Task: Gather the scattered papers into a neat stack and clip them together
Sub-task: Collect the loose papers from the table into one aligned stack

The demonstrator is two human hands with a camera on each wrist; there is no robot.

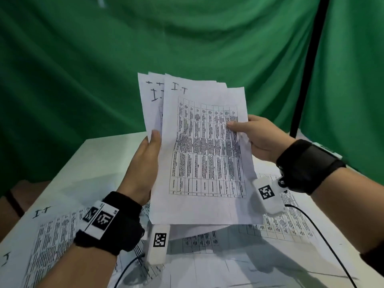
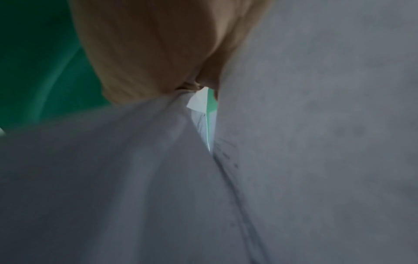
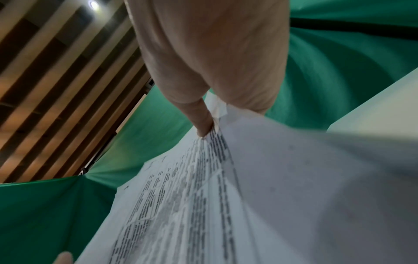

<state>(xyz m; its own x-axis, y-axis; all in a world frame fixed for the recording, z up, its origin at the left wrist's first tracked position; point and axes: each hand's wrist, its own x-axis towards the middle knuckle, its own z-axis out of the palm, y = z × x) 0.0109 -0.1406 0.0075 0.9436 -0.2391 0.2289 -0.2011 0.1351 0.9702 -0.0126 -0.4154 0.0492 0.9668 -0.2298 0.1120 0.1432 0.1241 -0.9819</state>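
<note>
Here, a bundle of printed papers (image 1: 203, 150) is being held above the table (image 1: 97, 161), its long axis running from the near bottom edge up and away toward the green backdrop (image 1: 187, 38), the handwritten headings at the far top. The sheets are being fanned unevenly, several corners offset at upper left. The left edge is being pinched by the left hand (image 1: 143, 163), thumb on the front. The right edge is being clamped by the right hand (image 1: 259, 138), thumb pressed on the printed table. More papers (image 1: 52, 235) are lying scattered on the table beneath.
</note>
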